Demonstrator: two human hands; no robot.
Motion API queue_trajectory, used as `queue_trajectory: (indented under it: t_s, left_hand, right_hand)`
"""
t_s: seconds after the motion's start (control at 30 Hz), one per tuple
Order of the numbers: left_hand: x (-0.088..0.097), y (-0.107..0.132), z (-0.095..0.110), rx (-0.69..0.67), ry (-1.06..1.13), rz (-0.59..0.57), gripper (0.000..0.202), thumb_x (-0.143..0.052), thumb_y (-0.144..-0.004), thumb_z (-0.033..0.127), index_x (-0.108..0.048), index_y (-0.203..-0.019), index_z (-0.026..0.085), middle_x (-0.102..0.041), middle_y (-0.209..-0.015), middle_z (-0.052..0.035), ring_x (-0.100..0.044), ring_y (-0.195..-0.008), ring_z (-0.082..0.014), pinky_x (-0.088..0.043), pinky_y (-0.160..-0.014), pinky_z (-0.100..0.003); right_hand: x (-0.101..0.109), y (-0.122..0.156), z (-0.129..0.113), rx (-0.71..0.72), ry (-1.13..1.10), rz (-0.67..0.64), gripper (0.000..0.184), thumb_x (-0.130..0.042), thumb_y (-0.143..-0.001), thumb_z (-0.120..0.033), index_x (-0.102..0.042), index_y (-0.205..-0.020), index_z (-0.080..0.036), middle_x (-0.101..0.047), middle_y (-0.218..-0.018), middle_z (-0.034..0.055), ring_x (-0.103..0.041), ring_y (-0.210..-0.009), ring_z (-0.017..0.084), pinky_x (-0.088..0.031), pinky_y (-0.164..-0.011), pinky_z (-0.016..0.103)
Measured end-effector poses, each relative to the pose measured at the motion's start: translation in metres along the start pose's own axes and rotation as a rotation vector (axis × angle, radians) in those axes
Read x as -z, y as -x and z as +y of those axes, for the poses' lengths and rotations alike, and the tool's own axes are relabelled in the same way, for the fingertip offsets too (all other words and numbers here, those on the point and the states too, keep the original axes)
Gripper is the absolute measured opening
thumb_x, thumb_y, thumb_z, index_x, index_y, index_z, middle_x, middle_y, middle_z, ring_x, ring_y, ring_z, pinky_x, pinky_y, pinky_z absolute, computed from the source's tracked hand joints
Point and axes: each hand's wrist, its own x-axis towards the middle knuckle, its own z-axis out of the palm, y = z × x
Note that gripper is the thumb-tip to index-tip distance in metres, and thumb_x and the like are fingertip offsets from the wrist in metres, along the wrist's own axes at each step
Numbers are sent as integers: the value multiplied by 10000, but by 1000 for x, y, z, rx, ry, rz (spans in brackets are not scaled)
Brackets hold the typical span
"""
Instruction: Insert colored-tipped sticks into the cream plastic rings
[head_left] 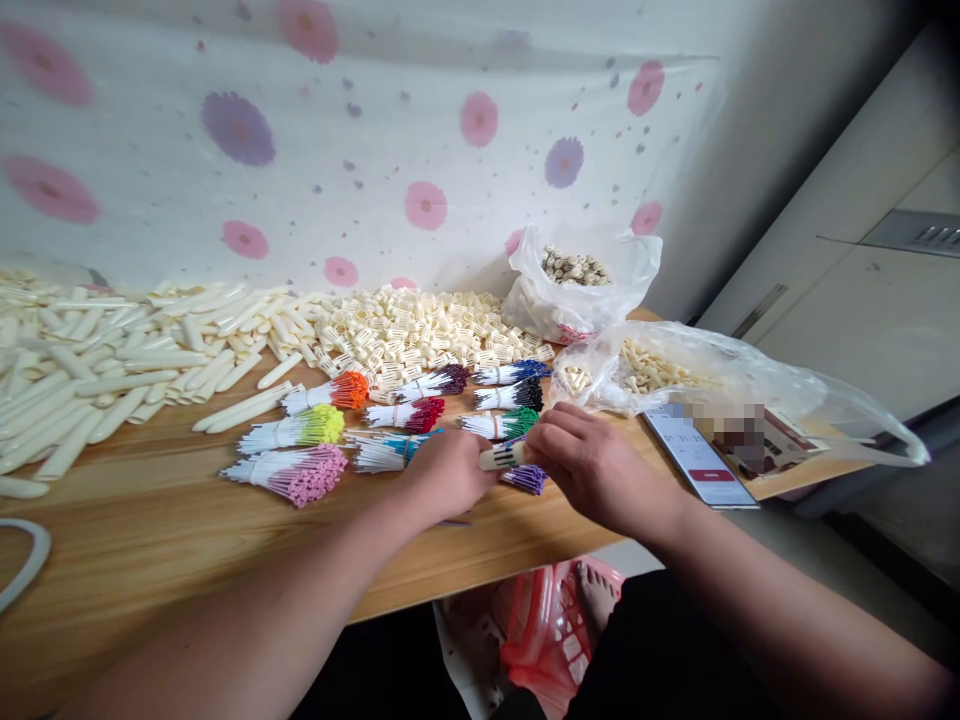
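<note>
Between my hands is a cream slotted pen part (501,457) with coloured bits showing in its slots. My left hand (452,470) is closed around its left end. My right hand (581,455) has its fingers pinched at the right end, and they hide part of it. Rubber-banded bundles of pen refills lie around my hands: blue (386,450), green (510,423), purple (527,479), red (405,414), black (510,394), pink (289,471), yellow (292,428) and orange (328,391) among them.
Cream pen barrels (127,370) are heaped at the left, and slotted cream pieces (420,325) at the back. One plastic bag (630,262) holds small metallic-looking parts; another bag (757,360) holds cream pieces. A phone (697,455) lies at the table's right edge.
</note>
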Motion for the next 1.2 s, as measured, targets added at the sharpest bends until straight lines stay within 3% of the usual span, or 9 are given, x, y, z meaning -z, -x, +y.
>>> queue_trajectory:
  t_s: [0.1, 0.17, 0.33, 0.47, 0.67, 0.77, 0.93, 1.07, 1.2]
  left_hand:
    - [3, 1, 1, 8, -100, 98, 247, -544, -772, 382, -668, -725, 174, -657, -716, -85, -578, -664, -215, -328, -568, -274]
    - [4, 2, 2, -35, -31, 110, 287, -565, -771, 446, -657, -756, 174, -645, -709, -70, -574, -674, -212, -344, -587, -274]
    - [2, 8, 5, -254, 538, -60, 357, -464, -856, 515, -542, -941, 178, -562, -725, 3, -491, -610, -122, -366, -570, -234]
    - [-3, 10, 5, -217, 867, -214, 356, -366, -898, 532, -439, -868, 185, -397, -601, 64, -349, -455, -65, -299, -445, -198]
    - [-8, 10, 5, -203, 1105, -322, 336, -408, -887, 526, -406, -873, 190, -382, -593, 73, -337, -429, -47, -251, -413, -180]
    - [-11, 9, 4, -188, 1130, -334, 328, -426, -885, 516, -403, -865, 189, -382, -588, 74, -324, -423, -41, -250, -408, -172]
    - [-10, 8, 6, -143, 1211, -278, 340, -475, -860, 523, -413, -902, 191, -364, -574, 79, -307, -430, -42, -272, -393, -153]
    - [-2, 10, 8, -71, 1311, -373, 381, -509, -824, 558, -403, -862, 194, -357, -582, 83, -269, -408, -20, -246, -364, -127]
    - [2, 11, 5, -11, 1328, -450, 401, -520, -806, 580, -386, -826, 203, -354, -555, 91, -234, -375, -13, -202, -339, -122]
  right_hand:
    - [-6, -2, -1, -97, -100, 31, 210, -413, -918, -170, -492, -724, -168, -510, -685, 30, -451, -655, 138, -352, -600, 250]
    - [-8, -5, -1, -156, -115, 72, 237, -410, -925, -211, -468, -698, -177, -499, -678, 24, -457, -651, 134, -351, -604, 247]
    - [-3, -7, 7, -394, -273, 252, 304, -411, -923, -329, -449, -657, -187, -442, -594, -14, -411, -547, 111, -320, -534, 243]
    - [-1, -6, 9, -463, -752, 278, 228, -472, -890, -382, -548, -848, -171, -537, -768, 24, -496, -696, 133, -398, -635, 262]
    - [-7, -13, 4, -524, -1173, 244, 223, -667, -731, -259, -518, -881, -186, -518, -769, -12, -491, -689, 108, -402, -614, 239]
    - [-13, -17, 5, -526, -1106, 226, 233, -658, -699, -198, -493, -863, -189, -514, -765, -20, -493, -682, 104, -411, -589, 228]
    - [-19, -15, 8, -425, -630, 299, 255, -641, -751, -230, -543, -981, -180, -570, -858, 25, -543, -774, 147, -467, -649, 278]
    - [-13, -7, 12, -220, -379, 371, 395, -589, -842, -272, -521, -1220, -181, -574, -1082, 100, -552, -955, 187, -477, -824, 366]
    - [-4, -4, 11, -171, -315, 346, 348, -533, -879, -239, -538, -1221, -176, -574, -1125, 117, -549, -1021, 203, -472, -868, 389]
